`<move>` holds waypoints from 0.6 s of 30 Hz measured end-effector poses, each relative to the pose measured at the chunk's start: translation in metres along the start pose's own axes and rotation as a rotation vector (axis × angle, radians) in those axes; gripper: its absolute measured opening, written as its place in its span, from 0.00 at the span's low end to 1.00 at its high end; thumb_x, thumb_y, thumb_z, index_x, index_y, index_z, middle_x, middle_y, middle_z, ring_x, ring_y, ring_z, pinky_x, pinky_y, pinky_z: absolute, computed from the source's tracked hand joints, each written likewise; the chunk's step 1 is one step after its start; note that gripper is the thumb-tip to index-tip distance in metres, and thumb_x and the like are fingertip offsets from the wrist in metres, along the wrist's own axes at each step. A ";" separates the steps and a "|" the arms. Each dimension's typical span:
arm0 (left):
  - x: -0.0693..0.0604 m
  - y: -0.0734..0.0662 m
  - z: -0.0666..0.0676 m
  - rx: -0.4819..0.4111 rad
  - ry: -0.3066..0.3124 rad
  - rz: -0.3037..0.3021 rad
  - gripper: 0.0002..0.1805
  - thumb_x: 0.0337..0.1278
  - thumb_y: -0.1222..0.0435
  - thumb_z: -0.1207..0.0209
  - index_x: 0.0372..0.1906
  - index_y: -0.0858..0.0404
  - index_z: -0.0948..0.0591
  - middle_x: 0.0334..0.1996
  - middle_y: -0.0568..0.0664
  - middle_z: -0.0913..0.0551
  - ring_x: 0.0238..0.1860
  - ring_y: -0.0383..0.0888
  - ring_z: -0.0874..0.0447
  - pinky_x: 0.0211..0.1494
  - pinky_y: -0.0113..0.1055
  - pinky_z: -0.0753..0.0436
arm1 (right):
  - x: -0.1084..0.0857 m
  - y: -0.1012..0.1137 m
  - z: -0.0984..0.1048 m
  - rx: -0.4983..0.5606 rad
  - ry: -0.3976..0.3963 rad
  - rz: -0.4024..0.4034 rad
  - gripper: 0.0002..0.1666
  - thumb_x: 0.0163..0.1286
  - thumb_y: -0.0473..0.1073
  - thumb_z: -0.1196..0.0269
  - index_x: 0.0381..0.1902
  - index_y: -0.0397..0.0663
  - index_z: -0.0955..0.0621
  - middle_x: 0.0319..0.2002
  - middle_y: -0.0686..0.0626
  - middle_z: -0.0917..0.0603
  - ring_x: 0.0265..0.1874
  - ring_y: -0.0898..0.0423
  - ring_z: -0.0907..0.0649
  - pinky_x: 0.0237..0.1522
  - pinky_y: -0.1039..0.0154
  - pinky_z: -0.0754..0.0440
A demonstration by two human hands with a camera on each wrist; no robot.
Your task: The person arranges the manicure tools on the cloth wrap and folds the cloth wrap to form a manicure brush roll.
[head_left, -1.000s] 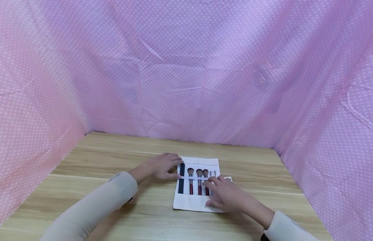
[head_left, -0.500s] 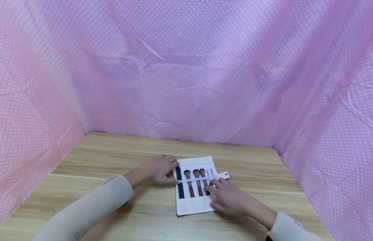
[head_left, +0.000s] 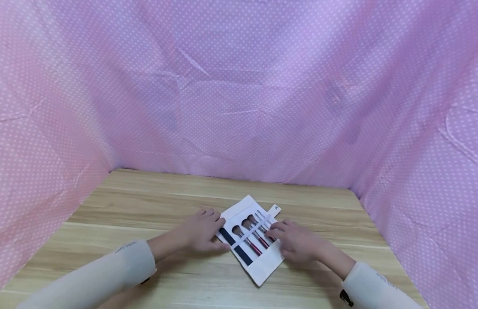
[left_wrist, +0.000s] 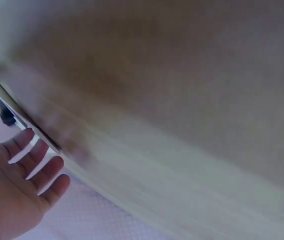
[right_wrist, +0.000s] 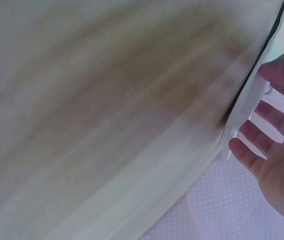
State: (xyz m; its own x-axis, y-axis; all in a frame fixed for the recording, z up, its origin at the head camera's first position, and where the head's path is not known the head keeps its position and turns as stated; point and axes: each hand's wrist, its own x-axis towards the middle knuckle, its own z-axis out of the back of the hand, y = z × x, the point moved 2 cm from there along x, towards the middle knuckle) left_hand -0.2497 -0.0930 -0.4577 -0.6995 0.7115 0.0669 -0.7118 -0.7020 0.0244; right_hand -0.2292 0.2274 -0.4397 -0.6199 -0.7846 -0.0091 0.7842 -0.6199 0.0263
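An unrolled white makeup brush roll (head_left: 264, 269) lies flat and turned at a slant on the table in the head view. Three brushes with brown bristles and red handles, among them a leftmost brush (head_left: 237, 231), sit under its elastic band. A black flat strip (head_left: 236, 246) lies at its left side, and thin silver-tipped tools (head_left: 260, 214) at its right. My left hand (head_left: 203, 231) touches the left edge with loosely bent fingers. At the right edge, my right hand (head_left: 298, 241) rests its fingers on the roll, covering part of it. Both wrist views show the fingers spread at the roll's edge.
A snap tab (head_left: 275, 209) sticks out from the roll's upper right. The wooden table (head_left: 154, 197) extends around the roll, and a pink dotted cloth (head_left: 239, 107) hangs behind it and at both sides.
The brush roll has turned counterclockwise between my hands, from nearly straight to slanted. Its snap tab has moved up and left. My left hand has shifted slightly nearer, my right slightly away.
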 end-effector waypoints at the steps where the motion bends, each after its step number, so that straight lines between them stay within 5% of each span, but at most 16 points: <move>1: -0.003 -0.003 0.000 0.004 0.001 0.000 0.41 0.59 0.23 0.56 0.51 0.55 0.23 0.46 0.47 0.24 0.52 0.46 0.27 0.57 0.47 0.26 | 0.000 -0.002 0.000 -0.007 -0.009 0.009 0.34 0.60 0.39 0.35 0.67 0.55 0.23 0.63 0.46 0.21 0.60 0.45 0.23 0.63 0.45 0.24; 10: -0.004 -0.003 0.003 -0.063 -0.032 0.002 0.29 0.64 0.30 0.49 0.41 0.51 0.24 0.38 0.41 0.27 0.44 0.42 0.29 0.52 0.43 0.27 | 0.000 -0.005 0.003 -0.039 -0.070 0.052 0.34 0.60 0.37 0.35 0.66 0.55 0.22 0.61 0.46 0.19 0.57 0.45 0.21 0.58 0.43 0.21; 18: 0.018 0.007 0.002 -0.189 -0.026 -0.078 0.35 0.70 0.38 0.46 0.66 0.61 0.24 0.62 0.50 0.22 0.63 0.46 0.24 0.67 0.46 0.25 | 0.001 0.016 0.005 -0.019 -0.026 -0.070 0.32 0.74 0.59 0.38 0.71 0.55 0.25 0.61 0.46 0.21 0.57 0.45 0.22 0.58 0.43 0.23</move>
State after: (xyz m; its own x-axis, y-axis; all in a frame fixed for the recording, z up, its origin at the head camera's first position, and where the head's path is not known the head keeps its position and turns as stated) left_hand -0.2670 -0.0853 -0.4541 -0.6419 0.7606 0.0974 -0.7646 -0.6252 -0.1567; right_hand -0.2171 0.2164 -0.4340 -0.6733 -0.7392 0.0153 0.7393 -0.6733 0.0070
